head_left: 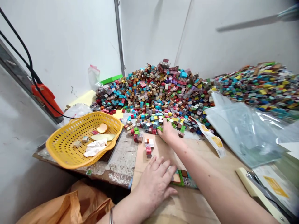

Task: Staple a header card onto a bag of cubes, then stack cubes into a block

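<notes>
My left hand (155,179) lies palm down on the wooden board (161,153), fingers spread, with its fingertips beside a row of patterned blocks (185,178). Part of that row is hidden behind the hand and my right forearm. Just beyond the left fingers stands a small group of red, white and grey cubes (149,149). My right hand (167,132) reaches to the near edge of a large heap of small printed cubes (161,90). Its thumb and fingers are apart among the loose cubes, close to a green one (160,128).
At left a yellow plastic basket (56,155) holds peel, crumpled tissue and a few cubes. Clear plastic bags (243,130) and a label strip (213,141) lie at right, near a cream-handled tool (254,189). Another colourful heap (261,84) rises behind them.
</notes>
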Motion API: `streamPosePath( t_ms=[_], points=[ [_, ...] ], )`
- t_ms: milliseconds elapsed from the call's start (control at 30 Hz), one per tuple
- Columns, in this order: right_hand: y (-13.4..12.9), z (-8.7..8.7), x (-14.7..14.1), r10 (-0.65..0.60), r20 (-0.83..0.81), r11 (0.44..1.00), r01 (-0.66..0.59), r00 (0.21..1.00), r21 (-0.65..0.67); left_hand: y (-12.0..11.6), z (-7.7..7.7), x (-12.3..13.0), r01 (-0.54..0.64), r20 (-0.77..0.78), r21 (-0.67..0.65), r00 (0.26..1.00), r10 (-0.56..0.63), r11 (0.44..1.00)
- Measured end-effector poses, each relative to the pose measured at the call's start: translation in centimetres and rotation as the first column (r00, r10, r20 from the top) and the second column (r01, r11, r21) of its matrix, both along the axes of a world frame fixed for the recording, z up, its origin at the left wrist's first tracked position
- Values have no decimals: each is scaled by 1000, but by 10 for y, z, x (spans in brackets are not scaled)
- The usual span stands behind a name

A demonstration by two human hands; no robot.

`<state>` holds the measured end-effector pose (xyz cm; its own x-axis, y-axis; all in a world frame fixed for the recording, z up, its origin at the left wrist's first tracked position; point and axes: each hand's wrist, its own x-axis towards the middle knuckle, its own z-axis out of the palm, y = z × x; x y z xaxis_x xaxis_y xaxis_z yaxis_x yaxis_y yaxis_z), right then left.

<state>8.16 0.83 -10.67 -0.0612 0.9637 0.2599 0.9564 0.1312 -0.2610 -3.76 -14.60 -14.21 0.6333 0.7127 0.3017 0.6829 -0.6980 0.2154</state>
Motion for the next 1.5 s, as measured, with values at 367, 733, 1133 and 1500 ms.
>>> streamPosePath(
  t_ms=[367, 733, 1133, 1500],
  points=[
    [-72, 26, 61, 227, -161, 971, -236, 961, -39, 6, -1, 0, 24, -34, 93, 999, -21, 995],
    [-161, -8, 99, 421, -253, 899, -438, 871, -11, 7, -7, 0, 19, -6, 141, 1000, -18, 990],
    [-168, -21, 107, 344, -185, 936, -351, 921, -4, 6, -2, -2, -17, -59, 163, 998, 27, 986],
    [-180, -32, 101, 379, 121, 921, -386, 918, 44, 5, 7, 10, 85, -171, 183, 984, -54, 979]
  ],
)
